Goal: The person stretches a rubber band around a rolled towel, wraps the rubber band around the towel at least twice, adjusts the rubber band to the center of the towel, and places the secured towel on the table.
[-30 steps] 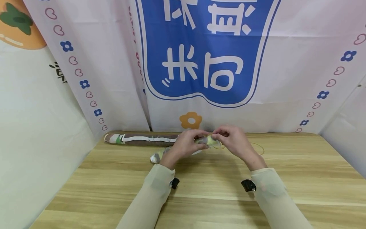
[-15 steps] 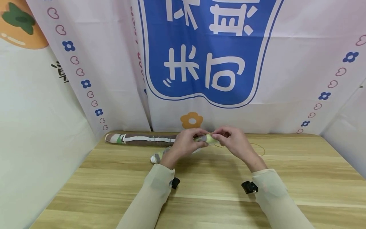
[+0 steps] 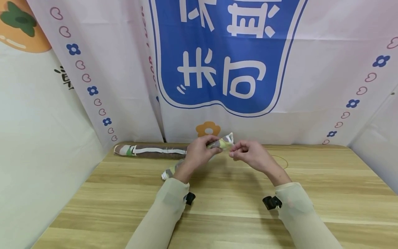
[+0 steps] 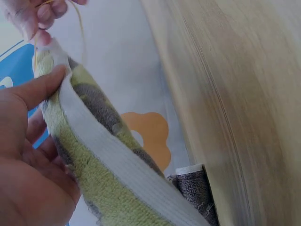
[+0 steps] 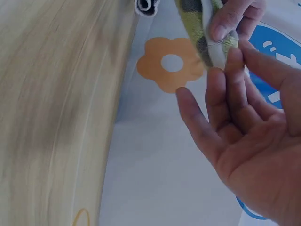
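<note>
**A rolled towel (image 4: 99,174) in hand at the far side of the table (image 3: 217,211)**

The left hand (image 3: 198,152) grips the green-and-gray towel above the far part of the wooden table, its right end tilted up. The right hand (image 3: 253,154) is at that end, thumb and forefinger pinching a thin yellow band (image 4: 81,24); whether they touch the towel is unclear. Another yellow loop (image 5: 82,209) lies on the table, right of the right wrist. A brown roll (image 3: 161,155) with a white stripe (image 3: 149,150) lies along the far edge, to the left.
</note>
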Tool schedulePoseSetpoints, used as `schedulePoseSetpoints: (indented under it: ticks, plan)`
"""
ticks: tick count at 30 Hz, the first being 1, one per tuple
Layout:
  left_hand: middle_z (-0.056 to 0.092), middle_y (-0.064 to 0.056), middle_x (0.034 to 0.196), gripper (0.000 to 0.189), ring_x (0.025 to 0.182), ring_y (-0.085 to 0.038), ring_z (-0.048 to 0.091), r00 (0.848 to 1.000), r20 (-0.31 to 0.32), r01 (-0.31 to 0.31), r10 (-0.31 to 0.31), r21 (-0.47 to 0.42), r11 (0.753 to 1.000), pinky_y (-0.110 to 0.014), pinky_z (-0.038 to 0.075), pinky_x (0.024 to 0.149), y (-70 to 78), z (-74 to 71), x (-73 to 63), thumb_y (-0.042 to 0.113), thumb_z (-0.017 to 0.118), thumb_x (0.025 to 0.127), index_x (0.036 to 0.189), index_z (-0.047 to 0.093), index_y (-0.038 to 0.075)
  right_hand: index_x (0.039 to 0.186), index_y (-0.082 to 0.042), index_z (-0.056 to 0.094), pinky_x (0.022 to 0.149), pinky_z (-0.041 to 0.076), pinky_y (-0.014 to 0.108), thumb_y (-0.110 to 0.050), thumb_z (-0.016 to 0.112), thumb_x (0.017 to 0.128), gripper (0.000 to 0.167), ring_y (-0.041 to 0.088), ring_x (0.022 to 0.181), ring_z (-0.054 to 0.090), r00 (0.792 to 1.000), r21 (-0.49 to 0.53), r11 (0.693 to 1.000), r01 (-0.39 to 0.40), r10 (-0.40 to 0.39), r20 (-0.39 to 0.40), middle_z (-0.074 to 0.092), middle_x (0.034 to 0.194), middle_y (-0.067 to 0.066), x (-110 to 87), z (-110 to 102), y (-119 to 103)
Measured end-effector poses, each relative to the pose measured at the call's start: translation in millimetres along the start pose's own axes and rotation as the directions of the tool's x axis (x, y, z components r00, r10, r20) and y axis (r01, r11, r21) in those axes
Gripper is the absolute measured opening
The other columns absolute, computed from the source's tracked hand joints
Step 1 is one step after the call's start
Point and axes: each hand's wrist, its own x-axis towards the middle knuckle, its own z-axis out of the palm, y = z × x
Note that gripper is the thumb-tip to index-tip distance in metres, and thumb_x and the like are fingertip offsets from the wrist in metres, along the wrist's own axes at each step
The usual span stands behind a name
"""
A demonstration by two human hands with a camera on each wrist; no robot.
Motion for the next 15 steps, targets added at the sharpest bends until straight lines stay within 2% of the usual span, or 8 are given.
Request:
schedulePoseSetpoints:
  ticks: [4, 8, 12, 15]
  plan:
    - [0.077, -0.002, 0.114, 0.030, 0.100, -0.022, 0.071, 0.998, -0.043, 0.034, -0.035, -0.023, 0.999, -0.045, 0.056, 0.088, -2.5, -0.2, 0.7, 0.025, 0.085, 0.094, 0.121, 0.077, 0.016, 0.105, -0.006, 0.078, 0.084, 0.058, 0.042, -0.017, 0.072, 0.104, 0.013, 0.023, 0.094, 0.069, 0.998, -0.031, 0.998, 0.051, -0.050, 0.035, 0.075, 0.098, 0.003, -0.1, 0.9, 3.0]
    - [0.077, -0.005, 0.116, 0.031, 0.102, -0.024, 0.071, 0.998, -0.058, 0.035, -0.037, -0.037, 0.999, -0.046, 0.056, 0.090, -4.3, 0.1, 1.4, 0.026, 0.085, 0.094, 0.121, 0.077, 0.015, 0.105, -0.010, 0.078, 0.089, 0.057, 0.047, -0.024, 0.071, 0.105, 0.016, 0.029, 0.100, 0.067, 0.995, 0.007, 0.997, 0.081, -0.081, 0.063, 0.073, 0.103, 0.003, -1.3, 1.5, 3.0]
    - [0.077, -0.006, 0.117, 0.031, 0.103, -0.025, 0.071, 0.997, -0.064, 0.031, -0.034, -0.048, 0.998, -0.047, 0.056, 0.090, -3.9, 1.4, 1.8, 0.025, 0.086, 0.094, 0.121, 0.077, 0.014, 0.106, -0.007, 0.076, 0.074, 0.061, 0.045, -0.025, 0.069, 0.106, 0.019, 0.033, 0.087, 0.064, 0.991, 0.108, 0.992, 0.061, -0.073, 0.110, 0.071, 0.099, 0.008, -2.0, 2.4, 2.7]
    - [0.077, -0.005, 0.116, 0.031, 0.104, -0.024, 0.071, 0.996, -0.079, 0.028, -0.032, -0.047, 0.998, -0.046, 0.056, 0.090, -3.2, 2.6, 1.5, 0.025, 0.086, 0.094, 0.122, 0.077, 0.014, 0.106, -0.006, 0.074, 0.060, 0.058, 0.037, -0.024, 0.066, 0.108, 0.020, 0.031, 0.073, 0.060, 0.992, 0.150, 0.988, 0.027, -0.046, 0.121, 0.071, 0.092, 0.010, -1.6, 4.3, 4.1]
